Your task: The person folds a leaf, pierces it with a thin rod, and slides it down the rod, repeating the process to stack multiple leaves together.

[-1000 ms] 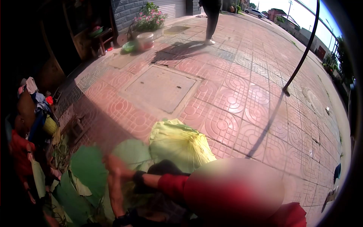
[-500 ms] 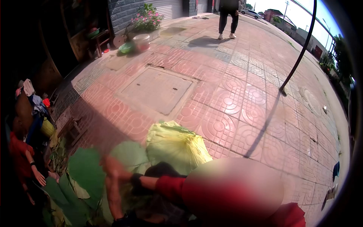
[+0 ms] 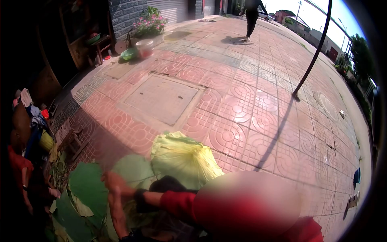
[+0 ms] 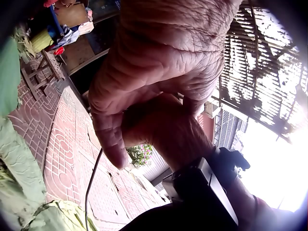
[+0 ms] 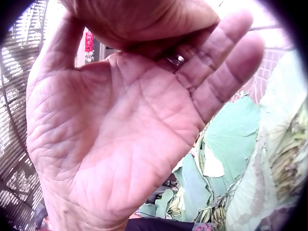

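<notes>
My left hand (image 3: 116,201) and right hand (image 3: 125,187) meet at the lower left of the head view. In the left wrist view the left fingers (image 4: 108,127) curl over the right hand. The right palm (image 5: 110,139) faces the right wrist camera, with two fingers out straight and a ring (image 5: 176,59) on one. The left hand covers the other right fingers. Large green lotus leaves (image 3: 85,181) lie beside and below the hands. A paler green leaf (image 3: 133,169) and a yellow lotus leaf (image 3: 181,157) lie just beyond them.
At far left, another person in red (image 3: 21,163) is by a wooden stool (image 3: 74,139) and piled clothes (image 3: 35,113). A black pole (image 3: 314,56) rises from the red paving. A green basin (image 3: 129,54) and a bucket (image 3: 144,48) stand near flowers (image 3: 149,24).
The walking person in dark trousers has moved right and farther off. The red-clad person's hand has dropped away from the leaves. My hands stay together while the head view shifts slightly.
</notes>
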Available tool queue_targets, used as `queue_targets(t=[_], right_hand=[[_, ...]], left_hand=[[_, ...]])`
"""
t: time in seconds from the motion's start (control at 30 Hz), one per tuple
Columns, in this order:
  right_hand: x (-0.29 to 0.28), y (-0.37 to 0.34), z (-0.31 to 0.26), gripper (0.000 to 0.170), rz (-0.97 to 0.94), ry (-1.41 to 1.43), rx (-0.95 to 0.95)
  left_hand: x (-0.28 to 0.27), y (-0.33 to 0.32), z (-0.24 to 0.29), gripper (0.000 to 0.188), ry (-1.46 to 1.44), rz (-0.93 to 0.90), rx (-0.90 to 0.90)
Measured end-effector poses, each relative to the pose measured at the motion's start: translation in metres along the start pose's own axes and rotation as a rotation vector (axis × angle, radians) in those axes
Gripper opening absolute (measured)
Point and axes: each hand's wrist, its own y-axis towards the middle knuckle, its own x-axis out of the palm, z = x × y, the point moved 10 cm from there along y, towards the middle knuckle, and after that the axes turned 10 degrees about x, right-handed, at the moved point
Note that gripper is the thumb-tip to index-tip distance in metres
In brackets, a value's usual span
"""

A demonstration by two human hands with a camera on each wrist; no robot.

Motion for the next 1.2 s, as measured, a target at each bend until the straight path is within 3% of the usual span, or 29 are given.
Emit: queue_targets(t=[0.3,0.7,1.2], right_hand=[[0.003,0.003,0.000,0.031,-0.003,-0.002,-0.115],[0.002,0.004,0.000,0.030,-0.001,-0.010,-0.002],[0.006,0.008,0.006,0.026,0.060,0.047,-0.153]], left_hand=[[0.009,0.000,0.007,0.061,-0.061,-0.002,0.013],[-0.001,0.000,0.000,0.062,0.026,0.034,0.010],[-0.012,0.001,-0.014,0.059,0.021,0.056,-0.009]])
